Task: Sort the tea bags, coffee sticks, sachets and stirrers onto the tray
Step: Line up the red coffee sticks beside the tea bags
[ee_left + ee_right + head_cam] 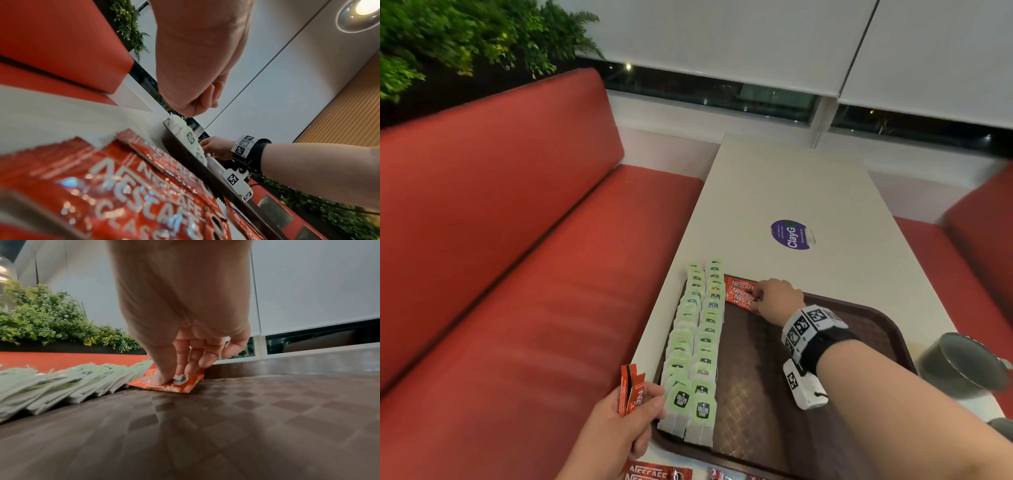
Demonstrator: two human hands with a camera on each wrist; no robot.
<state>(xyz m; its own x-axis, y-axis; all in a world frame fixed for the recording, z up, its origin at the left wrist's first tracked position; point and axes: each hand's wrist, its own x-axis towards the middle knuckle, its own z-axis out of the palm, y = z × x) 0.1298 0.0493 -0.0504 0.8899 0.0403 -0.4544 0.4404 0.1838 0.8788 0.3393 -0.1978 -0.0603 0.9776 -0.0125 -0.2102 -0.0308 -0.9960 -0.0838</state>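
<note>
A brown tray [828, 370] lies on the white table [784, 192]. Two overlapping rows of green tea bags [697, 342] fill its left side. A small stack of red coffee sachets [739, 291] leans in the far left corner. My right hand [763, 296] reaches there, and its thumb and fingertips [164, 379] press down on the top sachet [185, 386] beside the tea bags [72, 379]. My left hand [633, 411] hovers off the tray's near left corner and grips a few upright red sachets [630, 387]. Its fingers [197, 100] are curled.
More red sachets [657, 472] lie on the table at the near edge, large and blurred under my left wrist [144, 186]. A metal cup [962, 363] stands just right of the tray. A purple sticker [789, 234] marks the table. Red bench seats flank both sides.
</note>
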